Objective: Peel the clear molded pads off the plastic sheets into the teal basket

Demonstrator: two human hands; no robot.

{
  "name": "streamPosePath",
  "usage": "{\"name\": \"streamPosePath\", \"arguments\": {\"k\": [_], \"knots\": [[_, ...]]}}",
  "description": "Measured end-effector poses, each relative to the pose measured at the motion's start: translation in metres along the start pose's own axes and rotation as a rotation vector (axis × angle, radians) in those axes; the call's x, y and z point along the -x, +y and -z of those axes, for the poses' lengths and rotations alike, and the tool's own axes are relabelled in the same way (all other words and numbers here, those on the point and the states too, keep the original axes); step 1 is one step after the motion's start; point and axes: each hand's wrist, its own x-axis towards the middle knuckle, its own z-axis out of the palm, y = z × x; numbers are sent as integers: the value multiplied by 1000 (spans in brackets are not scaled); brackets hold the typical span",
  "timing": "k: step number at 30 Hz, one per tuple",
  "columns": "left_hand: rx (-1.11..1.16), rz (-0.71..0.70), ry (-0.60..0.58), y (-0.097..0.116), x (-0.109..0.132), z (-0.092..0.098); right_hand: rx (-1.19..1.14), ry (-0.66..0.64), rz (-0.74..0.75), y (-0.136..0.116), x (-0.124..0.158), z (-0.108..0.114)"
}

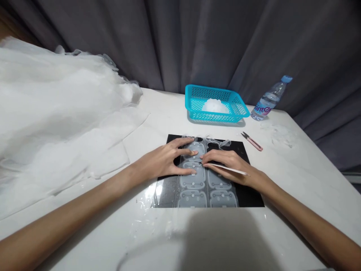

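Observation:
A translucent sheet of moulded rounded-rectangle pieces [193, 178] lies on a black board [166, 194] in front of me. My left hand [176, 154] rests on its upper left part, fingers spread and pressing the sheet flat. My right hand [225, 162] is closed around a slim white pen-like tool [229, 168]. That tool's working tip is hidden under the fingers, which touch the sheet near the gap between two pieces. Torn, clear strips of sheet edging [218, 142] curl up along the board's far side.
A turquoise basket [217, 118] behind the board holds small whitish pieces. Pink-handled thread snips [252, 141] lie right of the board, near a water bottle [266, 101] and clear scraps [282, 135]. A large heap of translucent sheets [62, 101] covers the table's left side.

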Motion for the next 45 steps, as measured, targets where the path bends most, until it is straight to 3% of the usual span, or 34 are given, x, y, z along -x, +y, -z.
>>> {"name": "streamPosePath", "arguments": {"k": [7,14,25,34,39,45], "knots": [[11,18,-18,2,-1,3,-97,75,-92,0,0,4],[50,22,0,3,1,3,-106,31,-47,3,-2,-8],[46,22,-18,0,0,1,-38,13,64,6,3,-1],[54,31,-32,6,1,5,-124,43,-61,3,3,-4],[83,27,-2,7,1,4,28,9,80,2,-5,-10],[106,36,-10,6,-2,4,414,53,162,13,-11,-26]]}}
